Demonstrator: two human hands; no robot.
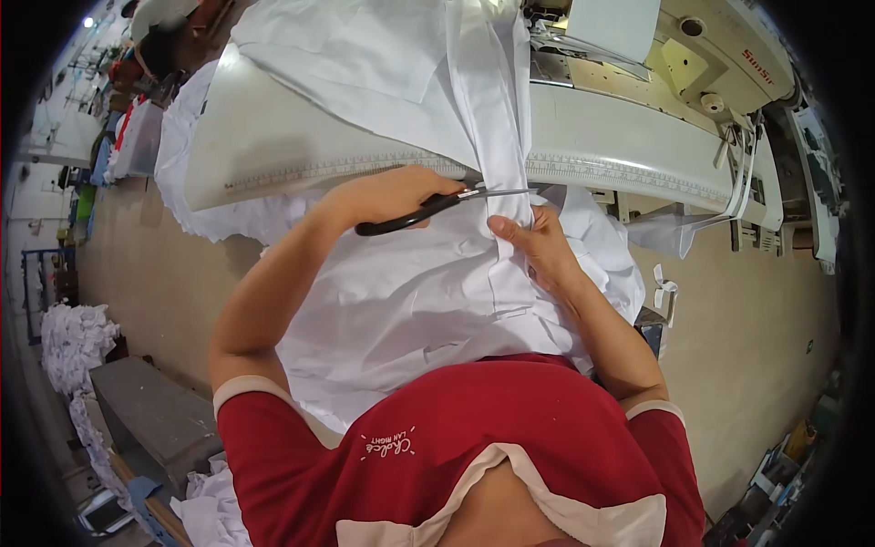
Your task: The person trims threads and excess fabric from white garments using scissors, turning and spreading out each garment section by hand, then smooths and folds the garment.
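Observation:
My left hand [401,193] is closed around the black-handled scissors [428,211]. Their metal blades reach right, across a folded strip of white fabric [499,150]; whether the blades are apart or together I cannot tell. Just below the blade tips, my right hand [544,244] grips the same strip, thumb on top and the other fingers mostly hidden behind it. The white fabric runs from the table top over its near edge and spreads in loose folds across my lap.
A sewing machine [720,55] stands at the upper right of the white work table [629,123]. A measuring tape [319,170] lines the table's near edge. At left are a grey box [155,410] and piled white cloth [77,342]. Another person [169,36] is at upper left.

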